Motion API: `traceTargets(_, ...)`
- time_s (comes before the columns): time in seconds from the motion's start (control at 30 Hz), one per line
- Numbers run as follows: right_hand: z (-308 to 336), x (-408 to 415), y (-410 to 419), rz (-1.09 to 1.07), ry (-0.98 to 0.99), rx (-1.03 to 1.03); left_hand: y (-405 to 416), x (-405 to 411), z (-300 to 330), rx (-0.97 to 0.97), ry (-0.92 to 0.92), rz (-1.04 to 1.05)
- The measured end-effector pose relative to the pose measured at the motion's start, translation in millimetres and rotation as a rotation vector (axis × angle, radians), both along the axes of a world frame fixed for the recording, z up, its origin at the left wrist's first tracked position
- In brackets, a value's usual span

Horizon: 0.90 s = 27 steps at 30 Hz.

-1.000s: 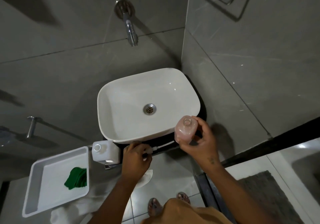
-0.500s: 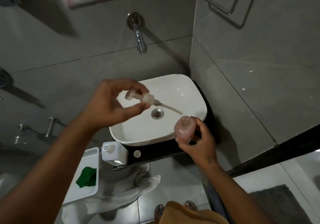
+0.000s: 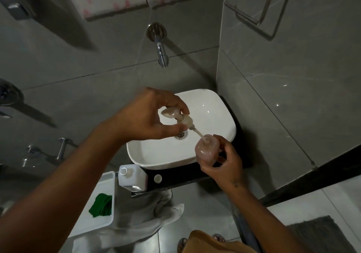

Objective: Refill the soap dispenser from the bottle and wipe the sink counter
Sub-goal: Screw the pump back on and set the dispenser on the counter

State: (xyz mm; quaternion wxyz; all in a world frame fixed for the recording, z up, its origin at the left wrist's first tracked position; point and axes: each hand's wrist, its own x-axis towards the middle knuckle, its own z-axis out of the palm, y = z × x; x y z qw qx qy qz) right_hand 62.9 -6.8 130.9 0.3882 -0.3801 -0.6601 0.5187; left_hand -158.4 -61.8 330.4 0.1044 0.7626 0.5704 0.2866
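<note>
My right hand [image 3: 224, 166] grips the pinkish soap dispenser body [image 3: 207, 150], held tilted over the near right rim of the white sink [image 3: 218, 119]. My left hand [image 3: 148, 117] pinches the pump head [image 3: 176, 116] above the basin, and the tip of its dip tube sits in the dispenser's mouth. The white refill bottle [image 3: 132, 177] stands uncapped on the black counter [image 3: 175, 178] left of the sink, with its round white cap [image 3: 157, 178] lying beside it. A green cloth [image 3: 101, 204] lies in a white tray [image 3: 106, 180] lower left.
A chrome tap [image 3: 162, 54] juts from the grey tiled wall above the sink. A pale towel [image 3: 148, 213] hangs under the counter edge. Metal rails [image 3: 60, 151] are fixed on the left wall, and a wire rack [image 3: 259, 4] on the right wall. A grey mat [image 3: 320, 235] lies on the floor.
My left hand picked the pump head up from the counter, raised it over the basin, then brought its tube down into the dispenser's opening. The right hand kept holding the dispenser.
</note>
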Motion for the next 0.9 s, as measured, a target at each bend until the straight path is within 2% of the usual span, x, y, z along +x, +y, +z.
traceTargets(0.2, 6.8, -4.3, -5.7, 0.025, -0.009, 0.084, 20.1, 16.4, -16.5, -0.136, 0.119, -0.076)
traceTargets(0.4, 11.4, -9.8, -6.4, 0.033, -0.021, 0.117, 29.4, 29.7, -41.5, -0.272, 0.151, -0.099)
traceTargets(0.47, 8.5, -9.7, -6.1, 0.031, -0.01, 0.113, 28.3, 26.2, -49.9, -0.294, 0.068, -0.072)
traceTargets(0.67, 5.4, -8.3, -3.2, 0.045, -0.012, 0.087, 17.4, 18.1, -84.6, -0.345, -0.414, 0.076)
traceTargets(0.8, 7.0, -11.8, -1.3, 0.06, -0.034, 0.072, 12.2, 27.0, -99.8, -0.297, -0.632, 0.157)
traceTargets(0.9, 5.5, -12.4, -0.6, 0.053, -0.028, 0.059, 11.8, 30.6, -104.8, -0.279, -0.73, 0.195)
